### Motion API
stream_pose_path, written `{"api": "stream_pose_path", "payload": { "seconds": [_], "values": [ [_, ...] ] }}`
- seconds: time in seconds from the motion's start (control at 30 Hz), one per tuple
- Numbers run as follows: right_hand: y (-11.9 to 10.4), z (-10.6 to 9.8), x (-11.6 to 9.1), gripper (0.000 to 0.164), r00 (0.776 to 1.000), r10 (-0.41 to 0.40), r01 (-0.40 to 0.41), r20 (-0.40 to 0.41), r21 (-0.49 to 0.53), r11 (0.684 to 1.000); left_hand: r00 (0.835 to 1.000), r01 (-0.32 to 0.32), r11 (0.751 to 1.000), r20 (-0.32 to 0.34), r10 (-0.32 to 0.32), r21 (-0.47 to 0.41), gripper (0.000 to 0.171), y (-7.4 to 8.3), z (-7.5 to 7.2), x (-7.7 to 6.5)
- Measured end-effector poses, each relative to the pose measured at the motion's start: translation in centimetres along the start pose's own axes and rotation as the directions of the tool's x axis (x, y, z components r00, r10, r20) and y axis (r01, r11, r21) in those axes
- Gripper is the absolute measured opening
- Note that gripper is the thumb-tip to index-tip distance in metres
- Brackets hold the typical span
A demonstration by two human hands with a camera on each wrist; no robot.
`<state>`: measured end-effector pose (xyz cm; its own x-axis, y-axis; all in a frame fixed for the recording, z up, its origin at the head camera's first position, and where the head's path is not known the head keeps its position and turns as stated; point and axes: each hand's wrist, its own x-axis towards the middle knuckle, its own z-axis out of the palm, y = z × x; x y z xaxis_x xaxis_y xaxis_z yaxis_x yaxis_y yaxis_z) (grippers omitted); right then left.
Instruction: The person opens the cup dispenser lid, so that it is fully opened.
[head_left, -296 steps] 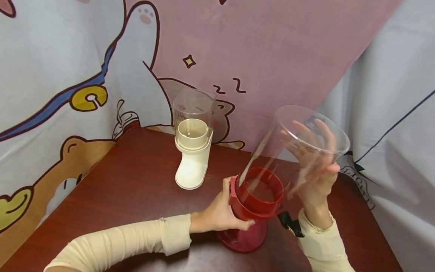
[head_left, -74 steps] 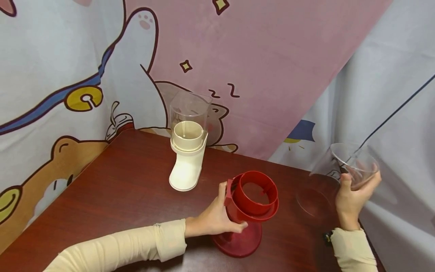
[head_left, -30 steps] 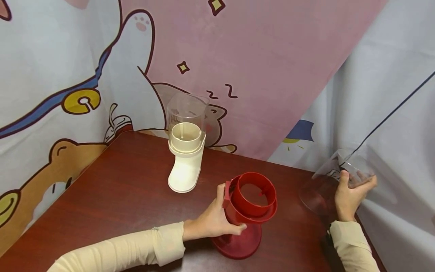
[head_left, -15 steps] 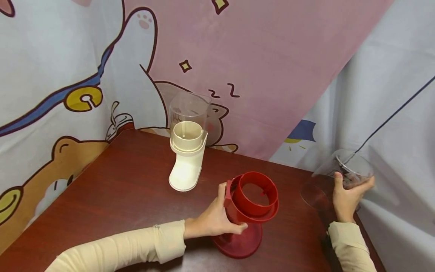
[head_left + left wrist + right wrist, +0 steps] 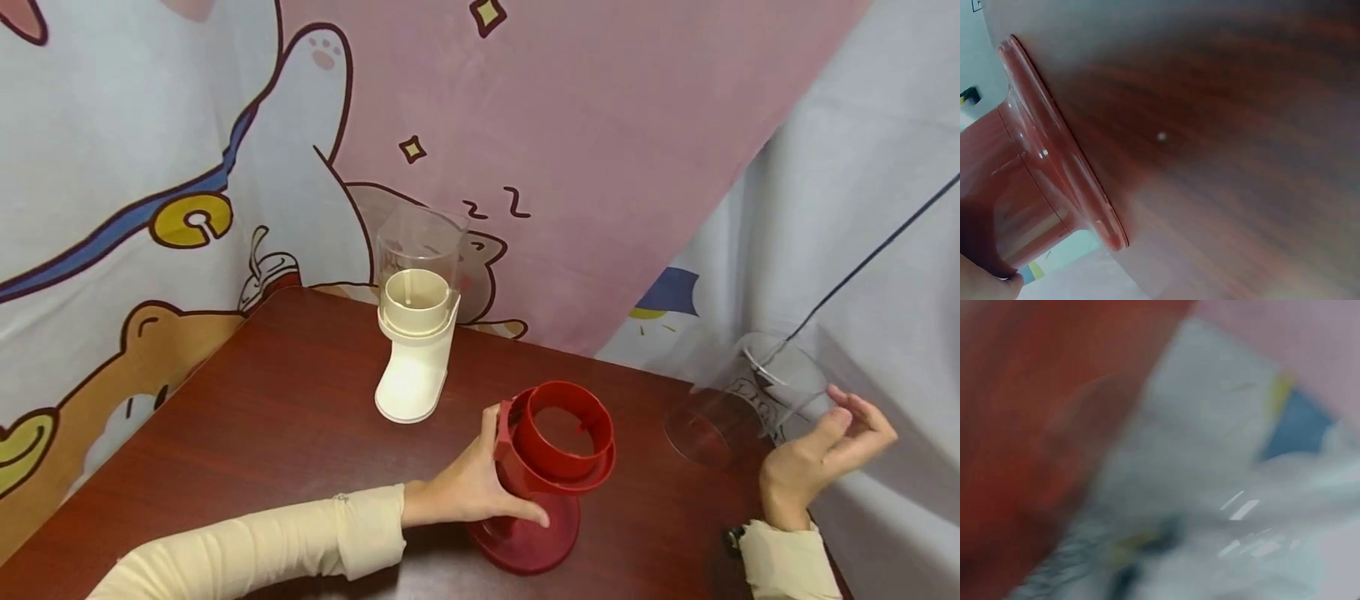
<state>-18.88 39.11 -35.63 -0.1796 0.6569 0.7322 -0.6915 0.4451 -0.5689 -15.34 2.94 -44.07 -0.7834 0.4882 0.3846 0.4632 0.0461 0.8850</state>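
Note:
My left hand [image 5: 476, 483] grips a red plastic stand [image 5: 558, 482] around its upper part, thumb in front. The stand has a round open collar on top and a wide disc foot on the table; its foot also shows in the left wrist view, where the red stand [image 5: 1054, 162] tips sideways with the camera. At the right back, a large clear cylinder [image 5: 712, 400] stands on the table by the curtain. Beside its rim is my right hand [image 5: 817, 458], fingers loosely bent and holding nothing, one fingertip right at the rim. The right wrist view is blurred.
Toward the back stands a cream-coloured stand [image 5: 412, 375] carrying a smaller clear cylinder [image 5: 423, 242]. Printed cloth [image 5: 600, 167] hangs behind the dark red wooden table [image 5: 300, 417], and a pale curtain [image 5: 885, 292] closes off the right side.
The clear cylinder, earlier tilted over the red stand, went to the right back of the table. My right hand has just let go of it and moved right. The left hand keeps its grip.

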Motion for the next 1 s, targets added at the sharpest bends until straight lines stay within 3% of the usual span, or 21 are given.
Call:
{"api": "stream_pose_path", "payload": {
  "seconds": [0.07,0.1,0.13,0.17,0.2,0.27,0.33,0.4,0.43,0.5,0.6,0.63,0.7,0.77,0.87,1.0],
  "values": [
    [-1.7,1.8,-0.6,0.022,0.988,0.008,-0.018,0.157,0.059,0.998,1.0,0.016,1.0,-0.006,-0.016,0.016,0.123,0.2,-0.3,-0.1],
    [-2.4,2.7,-1.0,0.024,0.964,0.026,-0.045,0.264,0.068,0.997,1.0,0.026,0.999,-0.009,-0.025,0.025,0.123,0.4,-0.4,-0.1],
    [-3.0,3.5,-1.5,0.026,0.922,0.043,-0.07,0.385,0.056,0.996,0.999,0.033,0.999,-0.01,-0.032,0.033,0.123,0.5,-0.6,-0.2],
    [-3.6,4.2,-2.0,0.028,0.86,0.06,-0.088,0.507,0.031,0.996,0.999,0.042,0.998,-0.01,-0.042,0.039,0.122,0.7,-0.7,-0.3],
    [-4.1,4.9,-2.5,0.03,0.782,0.082,-0.116,0.618,0.014,0.993,0.999,0.053,0.998,-0.005,-0.053,0.031,0.12,1.0,-0.9,-0.5],
    [-5.2,6.0,-3.5,0.032,0.605,0.133,-0.146,0.785,-0.055,0.988,0.998,0.06,0.998,0.003,-0.06,0.006,0.109,1.6,-1.2,-0.9],
    [-6.0,7.0,-4.1,0.036,0.436,0.163,-0.179,0.885,-0.092,0.98,0.999,0.05,0.998,-0.015,-0.05,-0.023,0.088,2.5,-1.4,-1.4],
    [-6.6,7.9,-4.7,0.04,0.303,0.181,-0.255,0.936,-0.104,0.961,0.996,0.068,0.996,-0.06,-0.071,-0.052,0.068,3.6,-1.4,-1.9],
    [-6.9,8.3,-5.0,0.043,0.241,0.182,-0.292,0.953,-0.108,0.95,0.993,0.077,0.995,-0.09,-0.082,-0.057,0.06,4.3,-1.4,-2.1],
    [-7.4,9.1,-5.7,0.05,0.13,0.182,-0.423,0.975,-0.111,0.899,0.981,0.114,0.991,-0.147,-0.123,-0.07,0.052,5.6,-1.1,-2.6],
    [-7.8,9.6,-6.8,0.061,-0.009,0.174,-0.559,0.985,-0.149,0.816,0.968,0.162,0.983,-0.18,-0.176,-0.09,0.052,7.2,-0.5,-3.3],
    [-7.9,9.7,-7.1,0.064,-0.046,0.167,-0.585,0.985,-0.162,0.795,0.967,0.167,0.981,-0.179,-0.182,-0.097,0.053,7.6,-0.2,-3.5],
    [-8.1,9.6,-7.8,0.068,-0.097,0.15,-0.598,0.984,-0.179,0.782,0.968,0.17,0.979,-0.169,-0.188,-0.113,0.054,8.2,0.4,-3.9],
    [-8.3,9.5,-8.4,0.07,-0.12,0.14,-0.602,0.983,-0.184,0.777,0.969,0.173,0.975,-0.152,-0.194,-0.141,0.056,8.5,0.9,-4.1],
    [-8.6,9.4,-8.9,0.072,-0.12,0.126,-0.621,0.985,-0.173,0.765,0.969,0.183,0.963,-0.131,-0.211,-0.199,0.06,8.5,1.7,-4.1],
    [-8.9,9.3,-9.0,0.076,-0.084,0.124,-0.641,0.989,-0.149,0.753,0.962,0.185,0.942,-0.145,-0.233,-0.281,0.065,8.5,2.8,-3.4]
  ]
}}
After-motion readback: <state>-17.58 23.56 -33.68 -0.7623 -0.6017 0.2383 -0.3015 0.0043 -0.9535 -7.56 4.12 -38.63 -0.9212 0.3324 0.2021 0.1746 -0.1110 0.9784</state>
